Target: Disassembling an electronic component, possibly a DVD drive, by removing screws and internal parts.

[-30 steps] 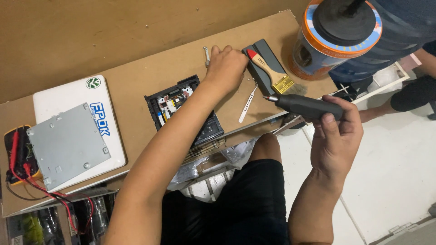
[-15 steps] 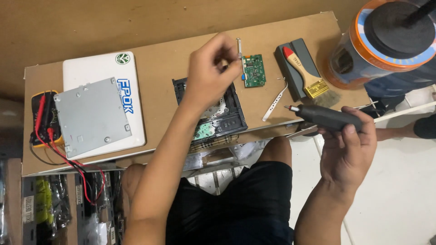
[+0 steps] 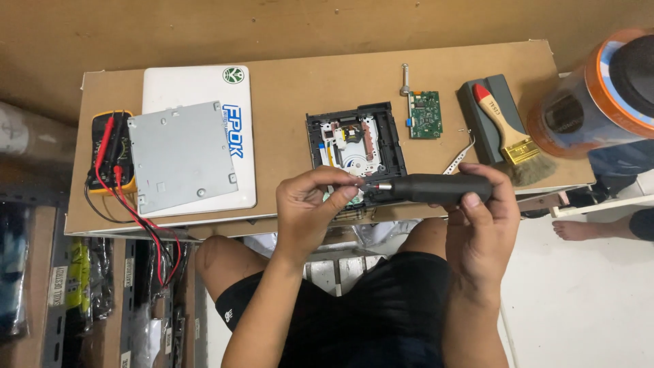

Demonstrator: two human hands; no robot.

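Observation:
My right hand (image 3: 485,217) grips a black electric screwdriver (image 3: 436,188), held level with its metal tip pointing left. My left hand (image 3: 315,204) pinches at that tip with thumb and fingers; whatever small part sits between them is hidden. Both hands hover over the near edge of an opened black disc drive (image 3: 357,143) whose white mechanism and cables show. A small green circuit board (image 3: 425,114) lies to the drive's right, with a metal screw bit (image 3: 405,78) above it.
On the brown board table (image 3: 293,88) lie a white laptop (image 3: 197,88) with a grey metal plate (image 3: 180,155) on it, a yellow multimeter (image 3: 101,153) with red leads, and a paintbrush (image 3: 505,129) on a grey block. An orange-rimmed jar (image 3: 599,88) stands right. Another person's bare foot (image 3: 579,230) rests on the floor.
My left hand came back from the far side of the table to the screwdriver's tip. My right hand swung the screwdriver over the drive's near edge.

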